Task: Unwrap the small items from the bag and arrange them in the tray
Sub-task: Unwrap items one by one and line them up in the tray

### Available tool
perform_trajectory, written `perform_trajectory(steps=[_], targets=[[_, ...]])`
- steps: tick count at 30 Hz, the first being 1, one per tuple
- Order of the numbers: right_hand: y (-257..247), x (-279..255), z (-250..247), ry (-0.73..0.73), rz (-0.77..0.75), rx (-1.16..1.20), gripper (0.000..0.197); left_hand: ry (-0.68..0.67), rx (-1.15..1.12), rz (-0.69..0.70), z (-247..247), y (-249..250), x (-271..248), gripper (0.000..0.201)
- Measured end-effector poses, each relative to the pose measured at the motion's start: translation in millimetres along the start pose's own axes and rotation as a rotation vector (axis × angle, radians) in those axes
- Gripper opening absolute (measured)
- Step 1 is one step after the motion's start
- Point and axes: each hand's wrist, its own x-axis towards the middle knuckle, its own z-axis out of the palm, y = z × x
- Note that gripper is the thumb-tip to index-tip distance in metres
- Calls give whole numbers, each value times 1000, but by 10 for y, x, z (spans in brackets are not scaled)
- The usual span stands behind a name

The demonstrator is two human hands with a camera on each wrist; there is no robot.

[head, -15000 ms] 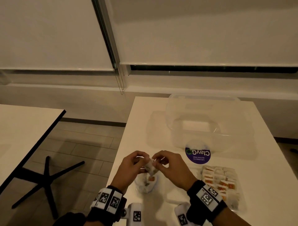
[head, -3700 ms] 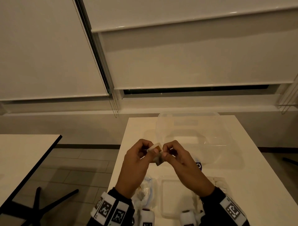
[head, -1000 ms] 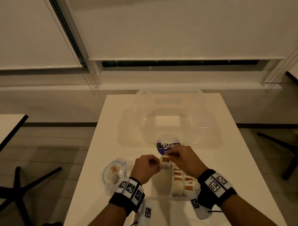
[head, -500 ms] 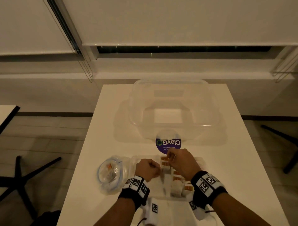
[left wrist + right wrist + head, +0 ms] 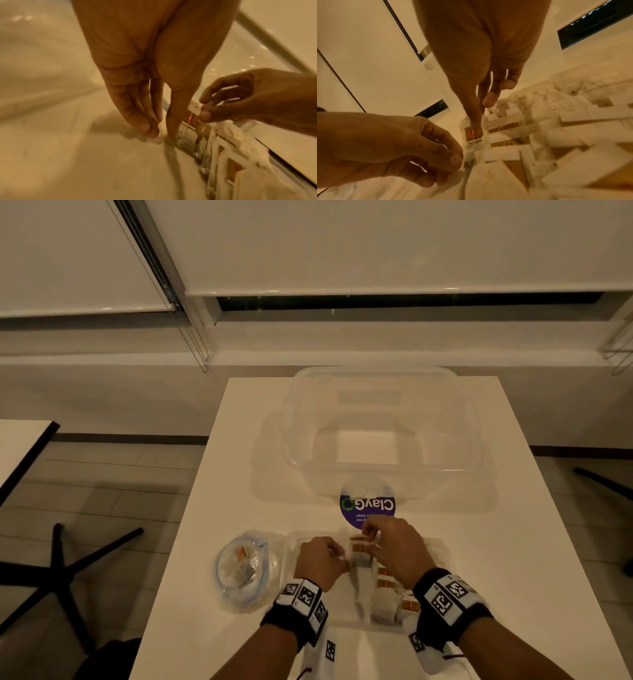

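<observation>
Both hands have dropped from chest height, where they worked a tea bag in the air, down into the tray (image 5: pixel 435 546) near the front edge of the table (image 5: pixel 513 542). Behind the tray, toward the far edge, stands a clear tub (image 5: pixel 376 419) with nothing visible in it. At the tray's left end lies the plastic bag (image 5: pixel 239 570), with a few wrapped items visible inside, close enough for the left hand to reach.

Rows of tea bags (image 5: pixel 387 597) fill the tray's right side, packed edge to edge, probably so more will fit. The right hand (image 5: pixel 394 549) pinches the paper tag (image 5: pixel 194 108) of the newest tea bag (image 5: pixel 473 133) between thumb and forefinger, likely to lay it flat. The left hand (image 5: pixel 320 559) has its fingers bunched at the pouch's near corner, pressing or nipping it to keep it from sliding.

From the head view the grip is hidden behind the knuckles. The left wrist view shows the tag and its string (image 5: pixel 182 133) clearly. The right wrist view shows the neighbouring rows.
</observation>
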Motion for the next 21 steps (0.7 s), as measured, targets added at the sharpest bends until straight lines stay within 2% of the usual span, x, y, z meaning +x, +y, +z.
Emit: perform_trajectory(steps=[2, 4, 6, 9, 13, 15, 17, 19, 21], targets=[[-13, -15, -1, -1, -14, -2, 24, 10, 183, 31, -57, 17, -53, 28], [-55, -31, -11, 4, -17, 9, 27, 30, 272, 85, -182, 87, -164, 20], [-130, -42, -41, 13, -24, 16, 28, 115, 291, 148, -402, 159, -338, 10], [-358, -76, -109, 34, -85, 42, 27, 260, 237, 233, -888, 91, -699, 11], [-932, -115, -58, -24, -252, 75, 32, 366, 243, 124, -1458, -472, -864, 10], [-1207, -75, 83, -105, -335, 53, 38, 328, 339, 123, -1500, -750, -772, 14], [-1410, -14, 278, -196, -391, -6, 46, 228, 542, 187, -1396, -947, -640, 24], [-1542, 35, 450, -258, -403, -79, 48, 174, 718, 230, -1303, -1073, -520, 35], [-1614, 66, 561, -275, -378, -133, 47, 175, 798, 220, -1281, -1136, -430, 39]])
